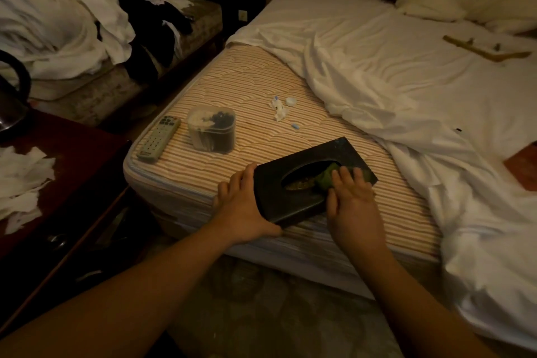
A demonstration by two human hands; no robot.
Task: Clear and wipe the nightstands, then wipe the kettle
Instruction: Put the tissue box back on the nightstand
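A dark tissue-box cover (308,180) with an oval opening lies flat on the bare striped mattress (250,78), at its near edge. The left hand (244,206) grips the cover's near-left end, thumb along the near side and fingers wrapped over the far side. The right hand (353,197) presses a green cloth (328,177) onto the cover's top beside the oval opening, fingers extended and flat upon the cloth. Towards the mattress's near-left corner lies a remote control (159,138), and just beside it stands a clear plastic container (211,128) with dark contents. Farther in, small paper scraps and a white cap (291,101) lie near the rumpled white sheet (406,81), which covers the mattress's right and far parts. The dark nightstand (78,160) stands left of the bed, bearing torn white tissues (21,180) along its left edge. The kettle (11,96), only partly visible, stands at the nightstand's far-left corner.
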